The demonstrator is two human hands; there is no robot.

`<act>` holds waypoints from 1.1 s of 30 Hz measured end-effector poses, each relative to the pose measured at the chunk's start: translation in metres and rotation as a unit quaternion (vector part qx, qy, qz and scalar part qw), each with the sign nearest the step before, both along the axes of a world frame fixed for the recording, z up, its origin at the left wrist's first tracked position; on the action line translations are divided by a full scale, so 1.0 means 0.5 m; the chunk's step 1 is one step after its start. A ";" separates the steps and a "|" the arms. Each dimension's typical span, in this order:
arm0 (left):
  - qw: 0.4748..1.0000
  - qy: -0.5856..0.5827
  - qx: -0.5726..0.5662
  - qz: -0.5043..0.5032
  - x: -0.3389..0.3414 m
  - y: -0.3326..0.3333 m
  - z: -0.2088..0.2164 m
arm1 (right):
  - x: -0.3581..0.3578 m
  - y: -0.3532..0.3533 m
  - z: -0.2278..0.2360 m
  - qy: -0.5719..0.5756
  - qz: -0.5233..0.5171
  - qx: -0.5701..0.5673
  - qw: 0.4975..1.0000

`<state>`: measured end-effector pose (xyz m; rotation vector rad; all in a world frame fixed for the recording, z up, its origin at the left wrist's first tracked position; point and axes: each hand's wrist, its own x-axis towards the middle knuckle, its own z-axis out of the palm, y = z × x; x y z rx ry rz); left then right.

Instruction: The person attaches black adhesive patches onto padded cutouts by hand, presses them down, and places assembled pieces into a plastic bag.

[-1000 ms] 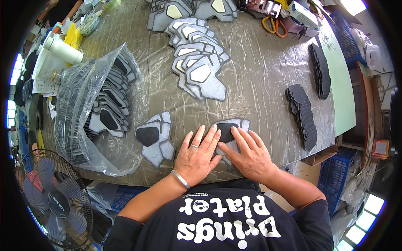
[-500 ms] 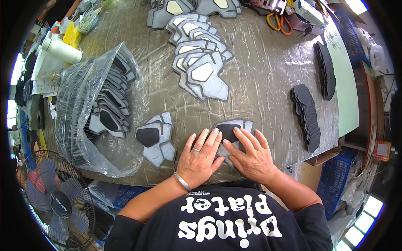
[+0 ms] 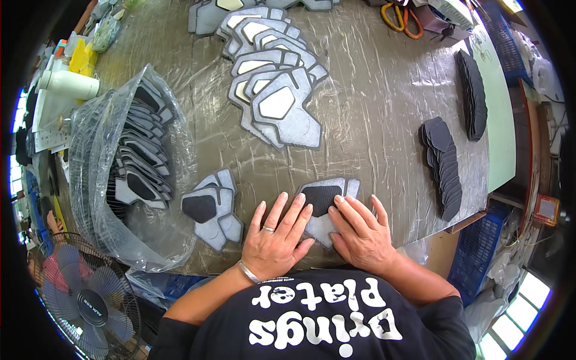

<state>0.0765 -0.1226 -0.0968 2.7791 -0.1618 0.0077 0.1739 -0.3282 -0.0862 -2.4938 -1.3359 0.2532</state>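
Between my two hands lies a grey layered pad (image 3: 317,224) with dark edging and a black ribbed patch (image 3: 321,198) on it. My left hand (image 3: 275,239) lies with fingers spread, its fingertips at the pad's left edge. On the other side, my right hand (image 3: 363,237) is also flat and open, its fingers over the pad's right part and the index fingertip at the patch's edge. A similar pad (image 3: 228,223) with a black patch rests left of my left hand. Farther back, several overlapping grey pads (image 3: 298,128) show white areas where those two have black.
A clear plastic bag (image 3: 171,243) full of patched pads stands at left, near a white bottle (image 3: 75,85). Two rows of black patches (image 3: 443,174) lie at right. Orange-handled scissors (image 3: 393,17) are at the back; a fan (image 3: 93,309) stands lower left.
Both hands have drawn back a little and spread apart, uncovering more of the black patch and pad. The view has shifted slightly.
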 end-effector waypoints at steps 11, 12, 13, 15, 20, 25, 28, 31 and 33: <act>0.999 -0.032 -0.017 0.006 0.002 -0.001 -0.012 | -0.001 0.006 -0.002 -0.001 -0.031 0.006 0.999; 0.999 -0.038 -0.013 0.008 0.005 -0.001 -0.012 | 0.004 0.012 0.002 -0.006 -0.029 0.010 1.000; 0.999 -0.037 -0.022 0.015 0.008 -0.002 -0.012 | 0.012 0.024 0.008 -0.003 -0.044 0.016 0.999; 0.999 -0.040 -0.027 0.022 0.021 -0.005 -0.004 | 0.029 0.054 0.025 -0.021 -0.067 0.037 0.997; 0.997 -0.049 -0.040 0.038 0.048 -0.008 0.002 | 0.048 0.072 0.003 -0.070 -0.040 0.052 0.995; 0.994 -0.097 -0.010 0.047 0.042 -0.016 -0.010 | 0.051 0.059 -0.012 -0.073 -0.047 0.071 0.994; 0.996 -0.079 -0.004 0.053 0.032 -0.021 -0.026 | 0.066 0.055 -0.029 -0.068 -0.122 0.101 0.985; 0.988 -0.118 -0.083 0.060 0.027 -0.021 -0.020 | 0.084 0.041 -0.001 0.006 -0.078 0.109 0.991; 0.981 -0.139 -0.108 0.084 0.029 -0.015 -0.026 | 0.098 0.055 0.033 0.063 -0.072 0.102 0.990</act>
